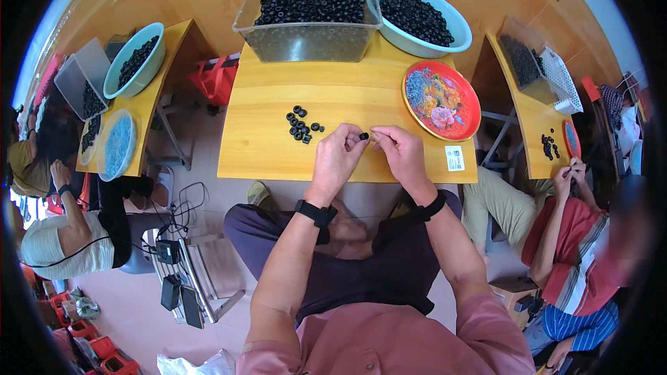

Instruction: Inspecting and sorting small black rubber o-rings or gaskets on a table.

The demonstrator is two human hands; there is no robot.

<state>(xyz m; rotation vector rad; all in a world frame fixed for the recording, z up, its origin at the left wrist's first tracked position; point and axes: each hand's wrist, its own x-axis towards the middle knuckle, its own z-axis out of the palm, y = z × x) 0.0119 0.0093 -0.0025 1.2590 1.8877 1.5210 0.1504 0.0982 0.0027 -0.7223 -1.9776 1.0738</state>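
Note:
My left hand pinches a small black cylindrical part between thumb and fingers, above the front edge of the yellow table. Close beside it, my right hand has thumb and forefinger pressed together; whatever is between them is too small to make out. The two sets of fingertips nearly meet. Left of my left hand lies a loose group of black parts, several of them ring-shaped. A red floral tray to the right of my hands holds a heap of small grey-blue pieces.
At the table's back stand a clear plastic bin and a pale green basin, both full of black parts. A white label lies at the right front corner. People work at tables on either side. A metal stool with cables stands at left.

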